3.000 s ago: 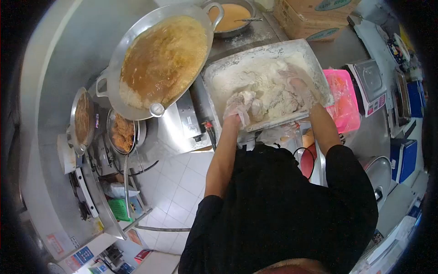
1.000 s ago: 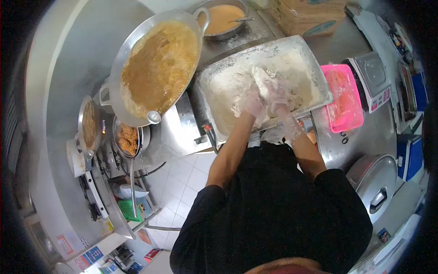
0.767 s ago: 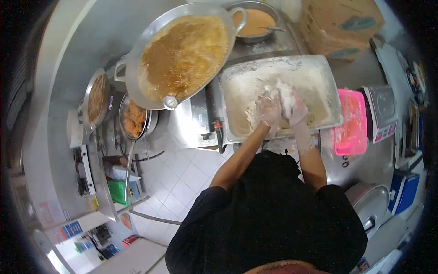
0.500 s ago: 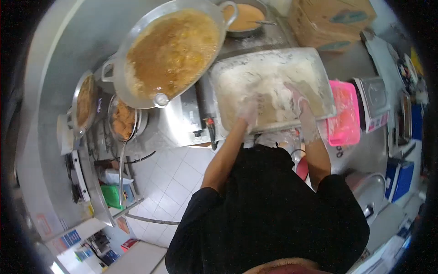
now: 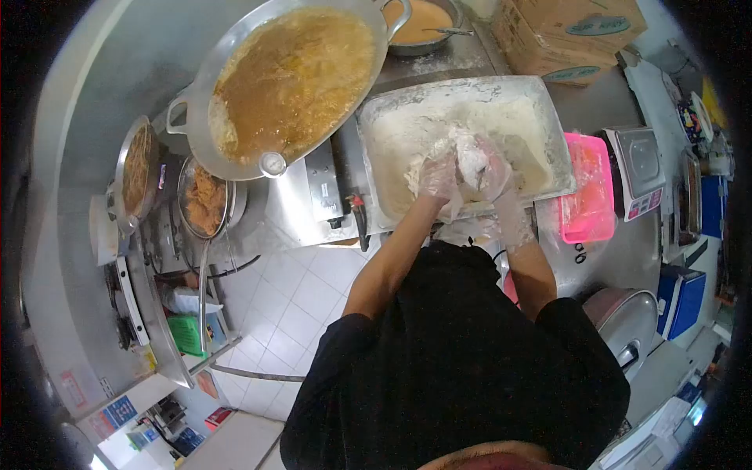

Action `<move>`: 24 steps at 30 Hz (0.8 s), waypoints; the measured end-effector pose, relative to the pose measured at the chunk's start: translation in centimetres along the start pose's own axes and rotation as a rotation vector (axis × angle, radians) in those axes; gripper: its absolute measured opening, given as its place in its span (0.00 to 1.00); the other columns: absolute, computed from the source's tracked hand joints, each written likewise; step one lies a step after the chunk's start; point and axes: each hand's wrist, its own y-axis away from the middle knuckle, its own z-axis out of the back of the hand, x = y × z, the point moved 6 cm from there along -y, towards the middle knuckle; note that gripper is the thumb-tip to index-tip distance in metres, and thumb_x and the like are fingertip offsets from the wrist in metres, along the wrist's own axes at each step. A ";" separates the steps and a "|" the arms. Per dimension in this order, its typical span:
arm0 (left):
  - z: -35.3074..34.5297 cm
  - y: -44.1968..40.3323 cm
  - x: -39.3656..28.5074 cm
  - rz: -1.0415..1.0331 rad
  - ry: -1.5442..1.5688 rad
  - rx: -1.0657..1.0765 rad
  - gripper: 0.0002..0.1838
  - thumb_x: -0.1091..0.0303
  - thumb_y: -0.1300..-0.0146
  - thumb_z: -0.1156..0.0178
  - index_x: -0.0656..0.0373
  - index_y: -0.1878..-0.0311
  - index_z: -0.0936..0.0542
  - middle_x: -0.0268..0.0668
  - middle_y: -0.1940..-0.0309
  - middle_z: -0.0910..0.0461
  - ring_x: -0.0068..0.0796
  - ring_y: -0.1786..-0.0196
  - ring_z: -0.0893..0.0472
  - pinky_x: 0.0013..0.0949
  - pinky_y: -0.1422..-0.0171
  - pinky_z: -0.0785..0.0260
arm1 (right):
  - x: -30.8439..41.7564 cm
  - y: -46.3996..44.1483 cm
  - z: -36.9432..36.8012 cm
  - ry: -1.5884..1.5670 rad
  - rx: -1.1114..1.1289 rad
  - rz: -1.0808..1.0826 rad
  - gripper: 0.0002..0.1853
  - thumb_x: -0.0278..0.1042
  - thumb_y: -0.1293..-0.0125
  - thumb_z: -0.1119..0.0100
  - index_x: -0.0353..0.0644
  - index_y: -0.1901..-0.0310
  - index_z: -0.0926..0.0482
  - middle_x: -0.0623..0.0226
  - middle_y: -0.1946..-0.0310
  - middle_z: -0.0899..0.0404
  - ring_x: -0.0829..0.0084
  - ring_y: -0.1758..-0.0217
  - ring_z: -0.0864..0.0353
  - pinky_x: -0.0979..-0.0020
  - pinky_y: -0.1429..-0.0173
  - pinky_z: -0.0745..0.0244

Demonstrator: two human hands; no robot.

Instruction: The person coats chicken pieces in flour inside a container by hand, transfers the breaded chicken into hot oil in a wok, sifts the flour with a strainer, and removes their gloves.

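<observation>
A white tub [image 5: 560, 125] of flour [image 5: 399, 125] stands in front of me. Between my hands, just above the flour, is a lumpy flour-coated piece [image 5: 470, 159], its kind hidden by the coating. My right hand [image 5: 495, 174], in a clear plastic glove, curls round its right side. My left hand [image 5: 439, 176], gloved too, closes in on its left side with bent fingers. Loose floury clumps lie by the left fingertips.
A large pan [image 5: 188, 113] of bubbling oil stands at upper left, close to the tub. Nearby are a strainer of fried pieces [image 5: 205, 204], a bowl of orange batter [image 5: 419, 22], a pink basket [image 5: 583, 188], a scale [image 5: 638, 168] and cardboard boxes [image 5: 548, 39].
My hands have come up from lying spread in the flour and drawn together. A flour-coated piece now shows between them. The view has shifted slightly.
</observation>
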 end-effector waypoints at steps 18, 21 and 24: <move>6.7 3.6 -2.3 0.297 -0.038 -0.323 0.20 0.58 0.40 0.44 0.58 0.48 0.25 0.48 0.59 0.21 0.41 0.56 0.21 0.43 0.53 0.29 | -5.7 1.6 -2.7 -0.390 -0.043 -0.680 0.26 0.39 0.31 0.55 0.34 0.36 0.38 0.58 0.40 0.32 0.67 0.39 0.32 0.69 0.35 0.37; 6.6 3.1 3.3 0.373 -0.034 -0.540 0.17 0.58 0.40 0.43 0.60 0.54 0.22 0.47 0.67 0.19 0.37 0.59 0.19 0.43 0.56 0.27 | -3.1 -2.9 -1.5 -0.323 0.026 -0.651 0.27 0.41 0.34 0.50 0.35 0.37 0.37 0.56 0.41 0.31 0.67 0.39 0.31 0.69 0.36 0.37; 2.9 2.2 8.1 0.286 -0.442 -0.306 0.19 0.59 0.43 0.42 0.63 0.53 0.23 0.48 0.65 0.19 0.39 0.57 0.19 0.41 0.53 0.26 | 3.1 -10.6 -1.6 -0.147 0.134 -0.528 0.29 0.43 0.36 0.45 0.35 0.37 0.36 0.55 0.42 0.30 0.67 0.39 0.31 0.69 0.36 0.37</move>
